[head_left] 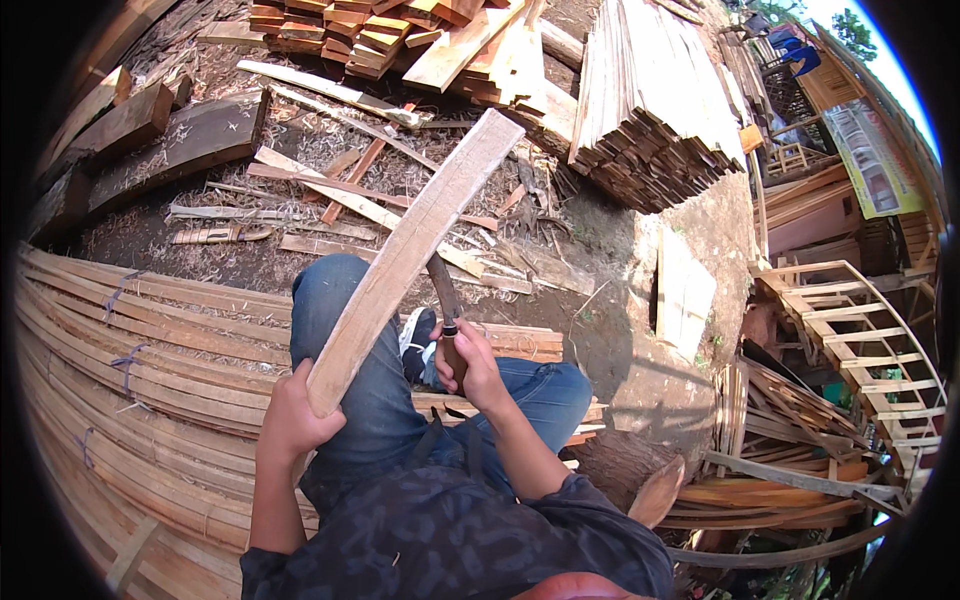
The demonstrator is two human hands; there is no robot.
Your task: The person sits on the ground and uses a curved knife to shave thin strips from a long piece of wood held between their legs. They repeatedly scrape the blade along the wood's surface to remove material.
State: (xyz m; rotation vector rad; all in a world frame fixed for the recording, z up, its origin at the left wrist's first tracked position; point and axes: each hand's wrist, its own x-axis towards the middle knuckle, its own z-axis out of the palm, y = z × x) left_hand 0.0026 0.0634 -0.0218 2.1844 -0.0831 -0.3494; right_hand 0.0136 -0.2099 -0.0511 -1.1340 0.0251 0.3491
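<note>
Near: person in dark patterned shirt (430, 515) and blue denim trousers (375, 425), knees bent. Left hand (300, 415) closed around the near end of a long, flat, pale-brown wooden plank (415, 240), which slants up over the left leg, far end to the right. Right hand (472, 368), apart from the left, wrapped round the brown handle of a dark, curved-bladed tool (443, 290); blade meets the plank's right edge in view, actual contact cannot be told.

Left: long tan timber strips (150, 350), tied in bundles. Right: thick brown log (620, 465).

Farther: loose offcuts on shaving-strewn soil (330, 245); ladder-like pale wooden frame (860, 340) at right.

Far: stacked orange-brown sawn timber (380, 35), left of a pale board stack (650, 110).
</note>
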